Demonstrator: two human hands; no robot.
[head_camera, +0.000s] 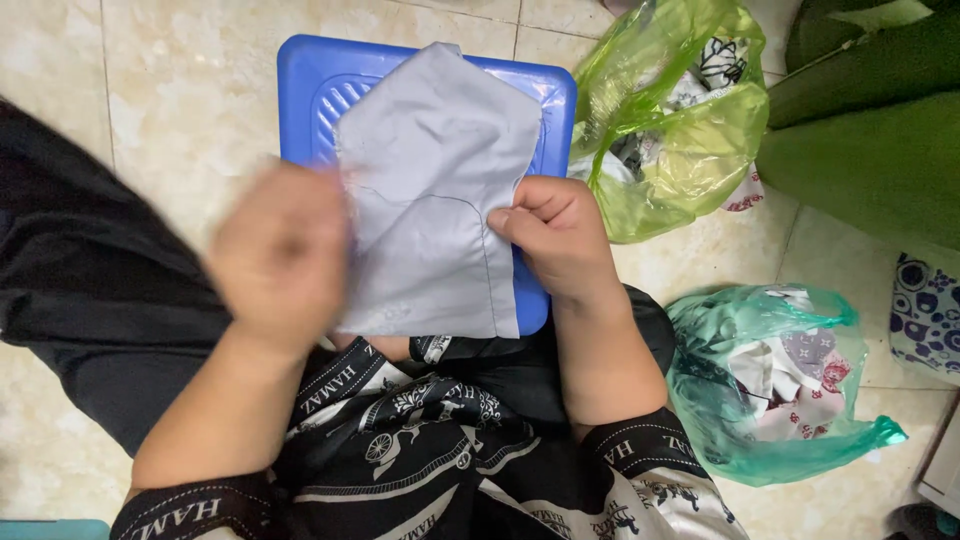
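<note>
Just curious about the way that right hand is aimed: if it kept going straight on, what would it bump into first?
The right hand points up-left across the grey cloth it pinches. Going on, it would likely slide over that cloth, then the blue stool under it. Depth is unclear.

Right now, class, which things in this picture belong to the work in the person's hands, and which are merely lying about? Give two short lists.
In the work:
grey fabric piece, held at both edges
left hand, blurred
right hand, pinching the fabric's edge
blue plastic stool beneath the fabric

Lying about:
yellow-green bag of cloth scraps
teal bag of cloth scraps
black cloth
</note>
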